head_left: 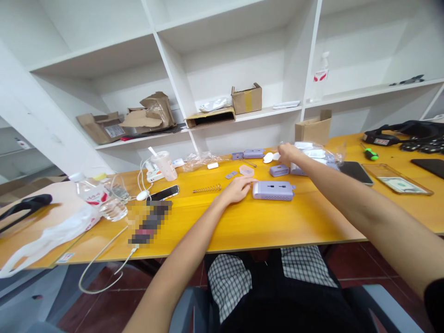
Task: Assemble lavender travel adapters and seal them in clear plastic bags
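1. The lilac plastic housing [273, 190] lies flat on the yellow bench [277, 226], just right of my left grip [237, 190]. With its thin molded shell and slotted face, I judge it light and stiff, and its smooth walls may slip a little. I'd take hold around its long sides at the middle, not by the small tab at its right end.
2. My left grip is released and holds nothing. The fingers lie nearly flat, reaching toward the housing's left end, though I can't tell whether the tips touch it.
3. My right grip [289, 153] is partly clenched, its fingers curled and drawn together above the far part of the bench. Whether it pinches something small, I can't tell, because the hand hides that spot. A white plastic piece [268, 157] sits just beside it, and clear plastic bags [321, 152] lie close by on the right.
4. Between my hands are a translucent pink disc [246, 170] and a small lilac box [279, 170]. A lilac bar [253, 153] lies farther back.
5. Left of my left grip lie a metal coil spring [207, 188] and a small lilac strip [231, 175]. A smartphone [164, 193] lies farther left.
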`<state>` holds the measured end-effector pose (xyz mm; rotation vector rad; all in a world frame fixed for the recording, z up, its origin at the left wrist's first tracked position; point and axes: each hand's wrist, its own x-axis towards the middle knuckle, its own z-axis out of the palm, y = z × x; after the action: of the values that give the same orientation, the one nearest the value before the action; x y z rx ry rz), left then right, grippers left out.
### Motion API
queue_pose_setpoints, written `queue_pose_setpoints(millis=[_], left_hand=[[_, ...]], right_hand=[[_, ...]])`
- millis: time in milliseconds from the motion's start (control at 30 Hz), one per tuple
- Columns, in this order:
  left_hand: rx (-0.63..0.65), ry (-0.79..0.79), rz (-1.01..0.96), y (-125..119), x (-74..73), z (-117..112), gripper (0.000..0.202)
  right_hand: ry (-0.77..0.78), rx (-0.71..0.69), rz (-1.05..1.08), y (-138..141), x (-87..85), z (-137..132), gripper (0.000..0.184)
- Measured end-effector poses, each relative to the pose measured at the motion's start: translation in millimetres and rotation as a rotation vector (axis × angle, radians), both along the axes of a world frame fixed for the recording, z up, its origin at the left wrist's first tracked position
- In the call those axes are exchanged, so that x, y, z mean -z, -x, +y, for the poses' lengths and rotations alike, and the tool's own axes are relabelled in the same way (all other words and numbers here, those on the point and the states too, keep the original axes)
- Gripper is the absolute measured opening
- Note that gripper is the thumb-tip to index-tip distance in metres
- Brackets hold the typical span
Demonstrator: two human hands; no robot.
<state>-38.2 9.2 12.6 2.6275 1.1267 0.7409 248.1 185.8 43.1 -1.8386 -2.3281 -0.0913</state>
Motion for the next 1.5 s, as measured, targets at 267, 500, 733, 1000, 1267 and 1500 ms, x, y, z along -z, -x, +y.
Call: queue_pose_setpoints(millis=[267,500,733,1000,1267,1500], left_hand=[[0.035,0.093,-0.002,-11,-4.5,-17,0.070],[0.041,0.097,0.007,-16,-4.4,-20,0.080],[0.065,0.123,-0.032,-16,-9.2,-20,0.074],[0.090,0.265,-0.151,-12,-4.3,-10,0.083],[0.136,0.453,-0.301,-12,-1.5,-8,0.076],[0.171,0.486,-0.327,-16,-1.2,-11,0.073]], right_hand=[[-0.237,-0.118,0.204,-7,-39.2,-73,0.033],[-0.216,-0.493,0.715,-20,19.5,-198,0.032],[-0.231,-0.516,0.754,-18,57.8,-217,0.034],[-0.203,-0.475,0.747,-21,61.0,-215,0.040],[-0.195,-0.412,0.747,-24,57.0,-214,0.042],[-0.176,-0.377,0.726,-27,56.8,-214,0.042]])
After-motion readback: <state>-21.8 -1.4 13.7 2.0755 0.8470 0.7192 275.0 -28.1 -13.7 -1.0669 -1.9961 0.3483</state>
